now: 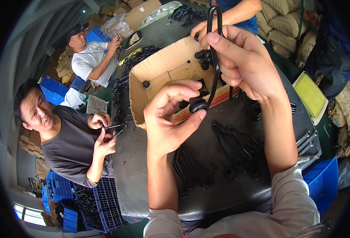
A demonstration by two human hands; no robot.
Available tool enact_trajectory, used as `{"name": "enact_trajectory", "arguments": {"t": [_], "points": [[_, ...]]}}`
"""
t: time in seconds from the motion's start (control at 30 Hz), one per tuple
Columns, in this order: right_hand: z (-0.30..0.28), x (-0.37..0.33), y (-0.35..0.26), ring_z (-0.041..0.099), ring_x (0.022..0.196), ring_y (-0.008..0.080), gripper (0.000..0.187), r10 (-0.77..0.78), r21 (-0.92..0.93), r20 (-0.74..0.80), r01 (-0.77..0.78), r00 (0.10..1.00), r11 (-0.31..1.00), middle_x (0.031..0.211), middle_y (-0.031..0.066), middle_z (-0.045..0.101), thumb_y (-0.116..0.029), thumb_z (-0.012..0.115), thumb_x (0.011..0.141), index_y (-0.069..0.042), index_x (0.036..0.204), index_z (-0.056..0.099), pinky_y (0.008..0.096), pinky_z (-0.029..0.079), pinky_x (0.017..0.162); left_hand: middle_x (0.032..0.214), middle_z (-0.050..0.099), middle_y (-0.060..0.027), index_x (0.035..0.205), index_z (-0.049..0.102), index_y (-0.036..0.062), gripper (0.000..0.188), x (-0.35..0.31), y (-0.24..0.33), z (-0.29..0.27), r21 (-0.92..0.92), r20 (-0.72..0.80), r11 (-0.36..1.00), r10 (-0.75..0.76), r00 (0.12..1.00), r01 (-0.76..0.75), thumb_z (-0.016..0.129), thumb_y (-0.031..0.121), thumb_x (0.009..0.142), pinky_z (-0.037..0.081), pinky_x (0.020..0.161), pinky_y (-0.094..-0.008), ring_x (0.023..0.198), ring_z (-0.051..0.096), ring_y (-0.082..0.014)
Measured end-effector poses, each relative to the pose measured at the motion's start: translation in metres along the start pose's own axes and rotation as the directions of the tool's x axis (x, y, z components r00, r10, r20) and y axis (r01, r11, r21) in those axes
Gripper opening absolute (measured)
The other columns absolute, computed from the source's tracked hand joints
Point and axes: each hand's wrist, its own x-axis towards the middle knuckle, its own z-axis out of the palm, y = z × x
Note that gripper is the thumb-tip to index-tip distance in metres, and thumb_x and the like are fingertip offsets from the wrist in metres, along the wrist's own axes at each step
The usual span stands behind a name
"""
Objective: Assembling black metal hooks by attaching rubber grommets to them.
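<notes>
Up in front of me is a bent black rod (215, 75) with a narrow loop at its top and a round black knob (198, 105) at its lower end. My right hand (248, 61) is closed on the rod's upper part, thumb pressed against it. Around the knob, the thumb and fingers of my left hand (165, 115) are closed from both sides. Behind both hands stands an open cardboard box (149, 69) with loose black round pieces (204, 59) inside. Bunches of similar black rods (191, 168) lie on the dark table (137, 174) below my hands.
Two people (70, 135) (95, 59) handle parts along the table's left side. Another person's arm (238, 16) reaches over the box's far side. A blue bin (321, 184) stands at the right, near metal bars (307, 144). Blue crates (107, 202) are at lower left.
</notes>
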Motion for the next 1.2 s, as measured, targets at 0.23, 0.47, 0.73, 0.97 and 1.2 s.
{"name": "enact_trajectory", "arguments": {"t": [0.23,0.47,0.73,0.97,1.2], "points": [[0.006,-0.008,-0.007,0.033,0.041,0.0011,0.026,-0.067,-0.147,0.029,0.07,0.997,0.987,0.053,-0.0075,0.043,-0.026,0.068,0.099,-0.005,0.087,0.057,0.0206,0.023,0.039,0.119,0.067,-0.0169,0.108,0.064,-0.0033,0.039,0.001,0.002,0.001,0.151,0.004,0.988,0.029,1.0,-0.029,0.076,-0.017,0.074,0.053,0.098,-0.0331,0.113,0.065,-0.0216],[0.007,-0.011,-0.008,0.034,0.041,0.0009,0.025,-0.085,-0.109,0.024,0.087,0.996,0.99,0.053,-0.0072,0.043,-0.026,0.068,0.099,-0.006,0.089,0.057,0.0204,0.023,0.039,0.123,0.065,-0.0204,0.111,0.065,-0.0056,0.039,0.0,0.004,0.002,0.102,0.061,0.995,-0.01,0.998,0.004,0.077,-0.016,0.075,0.052,0.102,-0.0391,0.116,0.064,-0.0261],[0.008,-0.012,-0.011,0.032,0.042,0.0008,0.024,-0.029,-0.046,0.005,0.029,1.0,0.999,0.054,-0.0074,0.042,-0.025,0.07,0.098,-0.008,0.088,0.056,0.0204,0.023,0.04,0.121,0.068,-0.0194,0.109,0.07,-0.0051,0.036,0.0,-0.001,-0.002,0.209,0.104,0.977,0.021,0.994,-0.042,0.08,-0.013,0.075,0.052,0.102,-0.0393,0.117,0.065,-0.0279],[0.0,-0.01,-0.014,0.031,0.042,0.0014,0.029,-0.012,0.039,-0.006,0.012,1.0,0.999,0.056,-0.0073,0.04,-0.023,0.069,0.098,-0.011,0.081,0.05,0.0204,0.023,0.039,0.117,0.072,-0.0141,0.109,0.073,0.0008,0.04,-0.001,-0.003,0.011,0.113,0.049,0.994,0.007,0.999,-0.013,0.082,-0.009,0.072,0.053,0.097,-0.0359,0.113,0.068,-0.0257],[-0.014,-0.003,-0.01,0.027,0.042,0.0013,0.029,0.095,0.17,0.086,-0.108,0.992,0.98,0.059,-0.0086,0.038,-0.024,0.061,0.103,-0.014,0.08,0.046,0.0199,0.021,0.038,0.124,0.068,-0.0177,0.118,0.068,-0.0043,0.04,0.0,0.007,0.009,0.124,0.157,0.989,0.061,0.986,-0.081,0.078,-0.008,0.079,0.05,0.102,-0.0388,0.12,0.064,-0.0279]]}}
